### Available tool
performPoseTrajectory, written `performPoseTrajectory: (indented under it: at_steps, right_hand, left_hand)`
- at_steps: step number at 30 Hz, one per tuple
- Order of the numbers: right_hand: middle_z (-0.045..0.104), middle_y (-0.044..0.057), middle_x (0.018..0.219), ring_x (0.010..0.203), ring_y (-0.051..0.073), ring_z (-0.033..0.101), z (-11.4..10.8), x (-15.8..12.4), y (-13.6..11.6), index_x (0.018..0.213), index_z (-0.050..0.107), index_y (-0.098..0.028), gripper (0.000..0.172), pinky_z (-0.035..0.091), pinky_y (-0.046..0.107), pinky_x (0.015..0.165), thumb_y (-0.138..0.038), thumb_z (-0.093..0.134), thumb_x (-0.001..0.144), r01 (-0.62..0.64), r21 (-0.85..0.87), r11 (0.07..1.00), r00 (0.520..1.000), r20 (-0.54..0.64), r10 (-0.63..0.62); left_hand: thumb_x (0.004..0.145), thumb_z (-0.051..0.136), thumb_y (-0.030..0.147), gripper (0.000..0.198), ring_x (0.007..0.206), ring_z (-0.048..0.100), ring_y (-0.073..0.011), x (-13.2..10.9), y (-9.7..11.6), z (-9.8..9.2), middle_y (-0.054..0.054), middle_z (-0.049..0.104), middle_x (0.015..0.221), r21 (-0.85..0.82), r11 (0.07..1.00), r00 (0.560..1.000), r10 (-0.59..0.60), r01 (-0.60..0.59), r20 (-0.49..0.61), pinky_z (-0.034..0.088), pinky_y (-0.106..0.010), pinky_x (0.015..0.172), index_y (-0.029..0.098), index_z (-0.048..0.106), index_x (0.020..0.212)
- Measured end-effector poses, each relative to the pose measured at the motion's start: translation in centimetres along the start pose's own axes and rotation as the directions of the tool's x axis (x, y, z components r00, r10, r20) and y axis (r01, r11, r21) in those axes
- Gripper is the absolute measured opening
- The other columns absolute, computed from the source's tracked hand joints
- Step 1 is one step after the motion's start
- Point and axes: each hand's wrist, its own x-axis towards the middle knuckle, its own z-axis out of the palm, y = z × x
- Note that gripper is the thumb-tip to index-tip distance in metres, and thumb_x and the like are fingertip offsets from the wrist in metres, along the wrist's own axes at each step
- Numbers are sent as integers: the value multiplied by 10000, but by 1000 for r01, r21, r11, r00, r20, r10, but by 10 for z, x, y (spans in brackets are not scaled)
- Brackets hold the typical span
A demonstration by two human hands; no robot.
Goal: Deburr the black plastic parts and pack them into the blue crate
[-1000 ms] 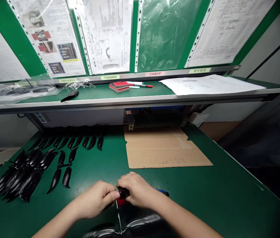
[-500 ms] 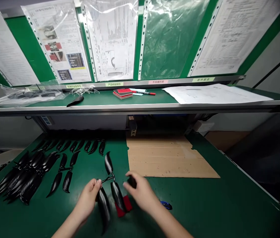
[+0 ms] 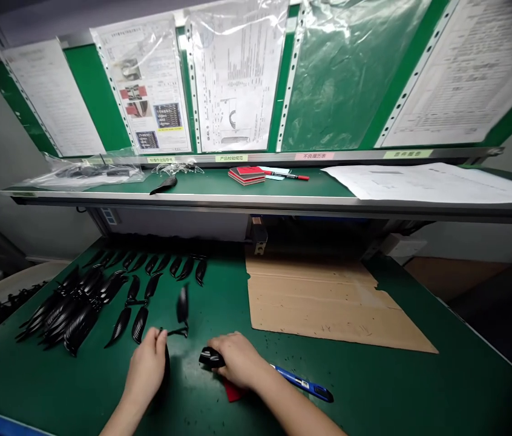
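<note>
My left hand [image 3: 144,368] is closed on a thin black sprue [image 3: 178,332]. One black propeller blade [image 3: 183,304], blurred by motion, sticks up from its right end. Another dark blade [image 3: 166,368] hangs below, partly hidden behind the fingers. My right hand [image 3: 238,358] is wrapped round a glossy black blade [image 3: 211,357], with only its near end showing past the fingers. Under that hand a red pad [image 3: 232,390] lies on the bench, partly covered. Beside my right forearm rests a blue utility knife [image 3: 305,383].
A pile of black blades [image 3: 77,303] lies at left, with two joined pairs [image 3: 133,309] beside it and a row of blades [image 3: 147,261] behind. Flat cardboard [image 3: 324,303] covers the back right. Above runs a shelf edge [image 3: 238,209] carrying red pads [image 3: 247,174] and papers.
The lower right blade is no longer on the sprue, and my right hand now grips a blade. My left hand has moved left with the sprue. More of the knife shows.
</note>
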Motion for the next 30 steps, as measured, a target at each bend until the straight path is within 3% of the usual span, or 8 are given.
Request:
performPoseTrajectory:
  at_steps: [3, 6, 11, 14, 17, 20, 25, 30]
  right_hand:
    - [638, 70, 1118, 1074, 308, 547, -1, 5, -1, 1142, 613, -267, 662, 407, 402, 906, -350, 864, 535, -1, -58, 998, 1000, -13, 1]
    - [325, 117, 1484, 1351, 373, 248, -11, -2, -8, 1394, 366, -299, 963, 250, 507, 1058, -286, 852, 562, 46, -175, 984, 985, -157, -74]
    - [673, 31, 1063, 1023, 216, 583, -21, -20, -25, 1062, 643, -258, 322, 394, 344, 913, -185, 633, 748, 395, -133, 909, 916, 134, -378]
    - [701, -57, 785, 697, 107, 631, -23, -28, -27, 855, 679, -248, 139, 417, 179, 619, -209, 644, 727, 326, 137, 936, 862, 364, -353]
    - [702, -16, 719, 685, 154, 642, -35, -23, -22, 736, 670, -205, 91, 425, 230, 690, -147, 661, 666, 21, -50, 999, 978, 207, -10]
    - [707, 94, 811, 745, 227, 651, -49, -11, -16, 877, 660, -153, 149, 429, 326, 753, -170, 550, 779, -252, -173, 952, 967, -73, 243]
    - [688, 40, 1078, 950, 224, 649, -32, -13, -27, 1175, 580, -280, 410, 457, 265, 754, -350, 617, 773, -229, 94, 969, 969, -78, 236]
    - [691, 109, 1019, 855, 317, 666, 1, -22, -38, 1091, 644, -206, 428, 477, 367, 740, -166, 643, 665, -111, -211, 971, 991, 45, 123]
  left_hand:
    - [867, 352, 606, 427, 533, 220, -147, 5, -2, -15, 53, 224, 620, 80, 996, 1000, 27, -27, 8, 161, -284, 530, 248, 254, 654]
    - [853, 379, 613, 437, 575, 256, -148, -6, 5, -16, 50, 256, 638, 127, 990, 984, 41, -64, 175, 194, -279, 556, 238, 293, 647]
    - [859, 468, 523, 384, 634, 296, -142, -30, 38, -5, 48, 331, 652, 98, 972, 870, 141, -211, 472, 216, -271, 590, 214, 376, 649]
    - [787, 618, 470, 369, 630, 284, -128, -33, 47, 1, 52, 350, 633, -54, 986, 789, 160, -160, 594, 199, -268, 589, 194, 434, 627]
    - [746, 628, 551, 405, 589, 289, -117, -27, 34, 14, 53, 368, 607, -156, 987, 839, 57, 33, 541, 216, -256, 567, 188, 477, 650]
    - [758, 509, 671, 474, 548, 306, -113, -22, 12, 35, 61, 353, 585, -269, 947, 926, -65, 174, 372, 247, -245, 549, 207, 437, 691]
    - [638, 582, 740, 574, 599, 486, -118, -25, -8, 67, 28, 503, 693, -505, 820, 955, -156, 268, 253, 358, -253, 621, 226, 390, 806]
    - [510, 808, 564, 571, 562, 492, -127, -29, 5, 71, 37, 529, 601, -552, 792, 955, -128, 262, 269, 343, -267, 602, 192, 504, 818]
